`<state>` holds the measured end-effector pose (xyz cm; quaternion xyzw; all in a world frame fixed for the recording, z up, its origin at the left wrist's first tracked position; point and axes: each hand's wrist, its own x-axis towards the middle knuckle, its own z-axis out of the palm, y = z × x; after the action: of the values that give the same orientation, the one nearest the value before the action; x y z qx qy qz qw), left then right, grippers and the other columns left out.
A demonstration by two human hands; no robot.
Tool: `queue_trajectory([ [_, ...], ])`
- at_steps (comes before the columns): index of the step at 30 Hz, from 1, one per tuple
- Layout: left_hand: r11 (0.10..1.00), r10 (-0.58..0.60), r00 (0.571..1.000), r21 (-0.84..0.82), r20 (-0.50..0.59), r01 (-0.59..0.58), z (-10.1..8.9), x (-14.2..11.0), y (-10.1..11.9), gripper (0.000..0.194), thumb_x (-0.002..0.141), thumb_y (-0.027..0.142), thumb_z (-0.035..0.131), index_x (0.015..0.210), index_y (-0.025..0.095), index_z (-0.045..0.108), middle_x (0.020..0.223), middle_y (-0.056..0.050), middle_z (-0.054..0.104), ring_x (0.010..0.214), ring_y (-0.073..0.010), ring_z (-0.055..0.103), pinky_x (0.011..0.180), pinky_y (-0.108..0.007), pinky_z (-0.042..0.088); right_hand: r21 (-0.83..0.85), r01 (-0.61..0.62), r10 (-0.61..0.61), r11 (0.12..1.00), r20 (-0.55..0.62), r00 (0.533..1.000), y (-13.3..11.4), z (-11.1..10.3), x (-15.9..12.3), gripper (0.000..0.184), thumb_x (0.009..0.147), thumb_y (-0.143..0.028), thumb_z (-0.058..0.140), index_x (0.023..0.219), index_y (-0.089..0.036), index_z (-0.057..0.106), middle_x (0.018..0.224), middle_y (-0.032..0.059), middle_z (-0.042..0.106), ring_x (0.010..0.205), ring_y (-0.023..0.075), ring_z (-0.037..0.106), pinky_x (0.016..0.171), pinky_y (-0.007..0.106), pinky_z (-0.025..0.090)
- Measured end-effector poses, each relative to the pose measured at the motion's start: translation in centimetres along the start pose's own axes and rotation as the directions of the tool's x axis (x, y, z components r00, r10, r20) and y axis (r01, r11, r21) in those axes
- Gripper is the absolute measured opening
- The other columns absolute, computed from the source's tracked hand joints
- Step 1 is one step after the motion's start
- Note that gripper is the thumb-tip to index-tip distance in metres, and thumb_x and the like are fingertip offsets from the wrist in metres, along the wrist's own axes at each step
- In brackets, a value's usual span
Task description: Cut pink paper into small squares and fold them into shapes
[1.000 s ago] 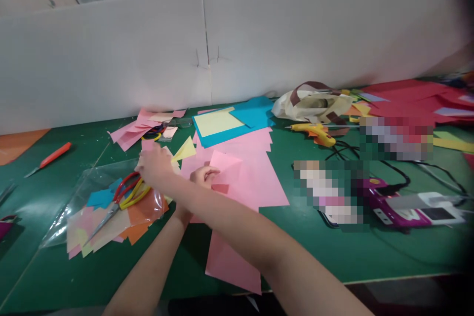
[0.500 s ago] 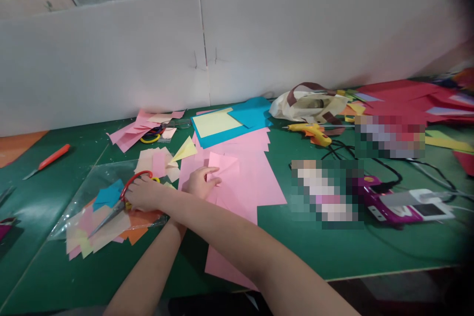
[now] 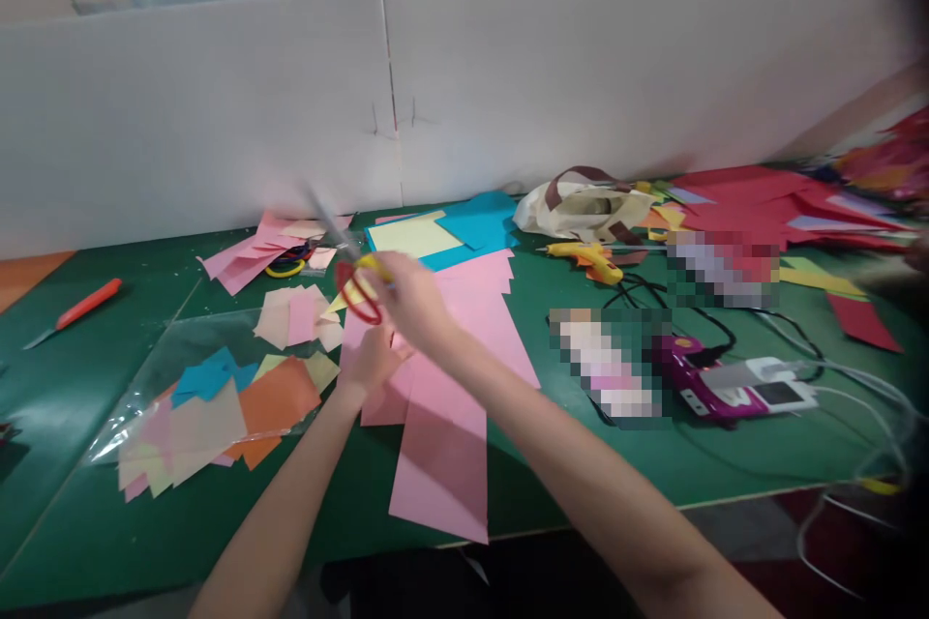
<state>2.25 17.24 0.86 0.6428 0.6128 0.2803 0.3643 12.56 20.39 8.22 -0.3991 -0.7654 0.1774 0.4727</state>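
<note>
My right hand (image 3: 413, 305) is closed on a pair of scissors (image 3: 358, 288) with red and yellow handles. The blades point up and to the left, blurred by motion. Just below it, my left hand (image 3: 372, 360) pinches a small piece of pink paper (image 3: 399, 344), largely covered by the fingers. Both hands are over a stack of pink sheets (image 3: 450, 445) spread on the green table. A clear plastic bag (image 3: 156, 363) with orange, blue and pale paper scraps lies left of my left hand.
Blue and cream sheets (image 3: 479, 222) lie near the white board (image 3: 218, 116). An orange-handled knife (image 3: 91, 303) rests at the left. On the right are a yellow glue gun (image 3: 591, 261), a white bag (image 3: 581, 208), cables, a purple power strip (image 3: 693, 377) and red paper (image 3: 747, 198).
My right hand has lifted the scissors off the paper scraps and swung right, with the blades now upward. It no longer crosses my left forearm.
</note>
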Motion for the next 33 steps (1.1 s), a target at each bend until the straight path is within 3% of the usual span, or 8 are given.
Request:
queue_trajectory([
  [3,0.998,0.02,0.998,0.054,0.055,-0.023,-0.8,0.6,0.7,0.039,0.069,0.01,0.054,0.105,0.016,0.067,0.1,-0.007,0.071,0.089,-0.0208,0.064,0.079,-0.03,0.049,-0.056,-0.32,0.309,0.946,-0.155,0.939,3.3,-6.3,-1.1,0.034,0.092,-0.039,0.038,0.083,-0.014,0.06,0.069,0.0027,0.06,0.055,0.0126,0.057,0.054,0.023,0.04],
  [6,0.993,0.039,0.995,0.11,0.089,-0.049,-2.4,1.3,1.7,0.035,0.067,0.008,0.053,0.096,0.017,0.071,0.106,-0.007,0.069,0.094,-0.021,0.063,0.086,-0.031,0.047,-0.36,-0.548,0.546,0.755,-0.119,0.829,6.9,-10.2,-2.2,0.042,0.091,-0.042,0.034,0.077,-0.012,0.061,0.064,0.004,0.061,0.051,0.0112,0.057,0.053,0.023,0.037],
  [12,0.978,0.012,1.0,0.208,-0.024,-0.006,-5.8,-1.2,3.3,0.033,0.07,0.014,0.051,0.098,0.019,0.069,0.11,-0.005,0.068,0.095,-0.021,0.063,0.088,-0.033,0.046,-0.497,-0.548,0.602,0.672,-0.064,0.796,10.6,-10.2,-3.3,0.026,0.081,-0.03,0.055,0.072,-0.009,0.066,0.072,0.0168,0.067,0.073,0.0264,0.063,0.062,0.032,0.044],
  [16,0.982,-0.029,0.992,0.184,-0.12,0.051,-5.2,-6.4,2.7,0.028,0.076,0.024,0.051,0.099,0.021,0.066,0.111,-0.004,0.067,0.099,-0.0211,0.062,0.084,-0.03,0.049,-0.532,-0.434,0.481,0.727,-0.055,0.875,8.1,-7.8,-5.7,0.037,0.081,-0.02,0.055,0.117,-0.009,0.058,0.129,0.0221,0.051,0.122,0.0313,0.044,0.098,0.043,0.035],
  [18,0.99,-0.031,0.991,0.131,-0.127,0.048,-3.5,-9.3,1.9,0.024,0.078,0.028,0.051,0.095,0.021,0.066,0.105,-0.004,0.069,0.096,-0.0215,0.063,0.082,-0.03,0.05,-0.506,-0.229,0.326,0.831,0.11,0.939,6.1,-6.7,-8.4,0.044,0.082,-0.02,0.053,0.124,-0.007,0.053,0.141,0.0215,0.038,0.132,0.0312,0.032,0.106,0.045,0.029],
  [20,0.991,0.025,0.99,0.134,-0.138,-0.007,-1.3,-11.8,1.1,0.021,0.079,0.028,0.049,0.089,0.022,0.068,0.099,-0.004,0.07,0.097,-0.0227,0.063,0.086,-0.032,0.049,-0.456,-0.168,0.31,0.874,0.257,0.915,4.5,-5.7,-11.7,0.057,0.075,-0.011,0.054,0.131,-0.005,0.046,0.144,0.0219,0.033,0.134,0.0312,0.029,0.107,0.045,0.03],
  [25,0.978,0.064,0.989,0.208,-0.134,-0.035,3.1,-15.7,-0.1,0.029,0.082,0.021,0.044,0.082,0.033,0.07,0.086,0.0,0.07,0.086,-0.0238,0.065,0.078,-0.031,0.052,-0.39,-0.211,0.353,0.896,0.34,0.872,1.9,-4.8,-19.7,0.072,0.065,0.006,0.036,0.134,-0.012,0.044,0.14,0.0145,0.044,0.131,0.0252,0.038,0.105,0.048,0.036],
  [33,0.94,0.059,0.956,0.338,-0.288,0.044,4.4,-16.7,-0.6,0.029,0.083,0.029,0.049,0.105,0.024,0.067,0.11,-0.01,0.062,0.108,-0.0292,0.054,0.092,-0.047,0.046,-0.041,-0.382,0.376,0.923,0.3,0.877,-3.6,-5.3,-24.9,0.066,0.087,-0.012,0.038,0.147,-0.023,0.013,0.144,0.0102,0.039,0.13,0.0207,0.041,0.102,0.04,0.043],
])
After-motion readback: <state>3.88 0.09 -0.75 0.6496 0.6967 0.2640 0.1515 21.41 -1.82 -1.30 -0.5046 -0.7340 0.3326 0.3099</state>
